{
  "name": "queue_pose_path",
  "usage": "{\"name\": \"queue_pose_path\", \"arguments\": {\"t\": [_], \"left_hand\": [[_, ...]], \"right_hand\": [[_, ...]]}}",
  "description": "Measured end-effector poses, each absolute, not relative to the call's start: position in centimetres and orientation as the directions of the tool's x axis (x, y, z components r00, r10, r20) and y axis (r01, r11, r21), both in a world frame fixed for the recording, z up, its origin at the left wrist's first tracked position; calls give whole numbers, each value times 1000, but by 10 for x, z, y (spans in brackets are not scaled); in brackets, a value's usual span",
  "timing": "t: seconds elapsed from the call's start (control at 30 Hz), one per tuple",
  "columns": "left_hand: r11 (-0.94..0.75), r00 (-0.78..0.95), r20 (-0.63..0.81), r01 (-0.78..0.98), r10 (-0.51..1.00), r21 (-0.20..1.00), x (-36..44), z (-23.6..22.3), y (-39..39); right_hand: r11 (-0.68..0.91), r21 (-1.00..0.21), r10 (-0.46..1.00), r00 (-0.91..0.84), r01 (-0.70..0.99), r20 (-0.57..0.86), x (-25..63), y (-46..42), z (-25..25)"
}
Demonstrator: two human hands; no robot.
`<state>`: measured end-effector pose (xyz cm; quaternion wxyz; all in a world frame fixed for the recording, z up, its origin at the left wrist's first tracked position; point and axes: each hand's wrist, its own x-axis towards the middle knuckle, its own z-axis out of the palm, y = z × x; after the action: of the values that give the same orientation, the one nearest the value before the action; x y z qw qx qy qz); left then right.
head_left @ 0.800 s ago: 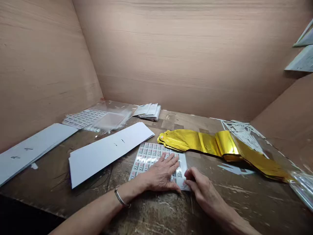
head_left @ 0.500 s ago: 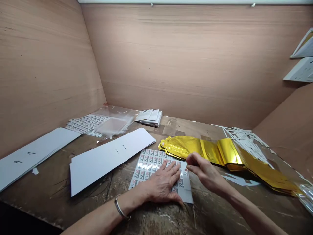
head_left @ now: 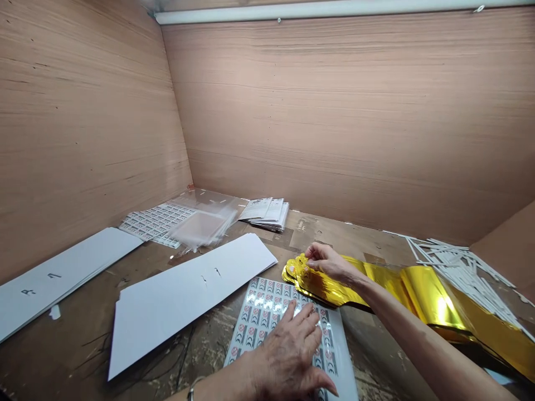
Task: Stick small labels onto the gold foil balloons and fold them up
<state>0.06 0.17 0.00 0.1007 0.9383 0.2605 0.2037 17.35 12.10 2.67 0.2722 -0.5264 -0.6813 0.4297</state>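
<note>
Reaching onto gold foil (head_left: pixel 426 295): right hand (head_left: pixel 328 262) now over its rounded end, moved off the sticker sheet (head_left: pixel 259 312) since the earlier frame.
Worn brown table (head_left: pixel 200 348), foil across its right side, right forearm blocking part of it. Near white cards (head_left: pixel 188 306) beside the sheet, far white cards (head_left: pixel 67 273) further left. Left hand (head_left: pixel 288 351) flat on sheet, fingers spread, gripping nothing, hiding some stickers. Behind: clear plastic bags (head_left: pixel 203 225), folded papers (head_left: pixel 263 211); white strips (head_left: pixel 455 267) beyond foil. Small sticker (head_left: pixel 306 269) at right fingertips, thumb and forefinger pinched on it; cannot tell if it touches foil.
</note>
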Motion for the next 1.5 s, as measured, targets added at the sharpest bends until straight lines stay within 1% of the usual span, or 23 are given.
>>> {"name": "queue_pose_path", "arguments": {"t": [0.17, 0.33, 0.43, 0.63, 0.73, 0.8, 0.9, 0.97, 1.07, 1.13, 1.2, 1.33, 1.43, 1.5], "left_hand": [[-842, 780, 330, 447, 532, 301, 0, -3, 5], [-842, 793, 300, 453, 531, 293, 0, -3, 6], [-841, 799, 284, 453, 531, 296, 0, -4, 7], [-849, 811, 274, 445, 517, 285, 0, -4, 6], [-849, 811, 271, 449, 518, 279, 0, -3, 4], [-833, 788, 281, 485, 548, 266, 1, 0, 5], [-767, 701, 312, 596, 641, 237, 4, 7, 16], [-723, 657, 309, 655, 688, 217, 5, 10, 31], [-736, 696, 241, 648, 677, 195, 2, 8, 53], [-747, 720, 200, 630, 664, 214, -2, 3, 62], [-742, 723, 180, 623, 667, 246, -5, -1, 66], [-737, 724, 171, 616, 669, 278, -9, -6, 64], [-737, 724, 171, 613, 668, 283, -9, -6, 63], [-733, 721, 169, 616, 672, 288, -8, -5, 63]], "right_hand": [[56, -852, 947, -298, 521, -120, 173, 129, 17], [61, -807, 961, -254, 587, -112, 175, 135, 6], [88, -758, 969, -230, 647, -84, 174, 135, 2], [170, -619, 981, -191, 767, 32, 163, 124, 7], [190, -586, 979, -199, 788, 51, 160, 120, 9], [205, -583, 974, -219, 786, 47, 160, 118, 10], [234, -593, 965, -260, 770, 44, 162, 117, 13], [257, -600, 957, -288, 757, 47, 164, 116, 14], [276, -633, 946, -322, 724, 44, 167, 114, 13], [266, -680, 941, -337, 684, 29, 169, 112, 13], [231, -749, 937, -349, 621, 0, 170, 110, 16], [129, -903, 926, -375, 409, -37, 171, 108, 28], [40, -947, 928, -362, 318, -83, 168, 108, 36], [-33, -939, 933, -325, 342, -151, 167, 110, 36]]}}
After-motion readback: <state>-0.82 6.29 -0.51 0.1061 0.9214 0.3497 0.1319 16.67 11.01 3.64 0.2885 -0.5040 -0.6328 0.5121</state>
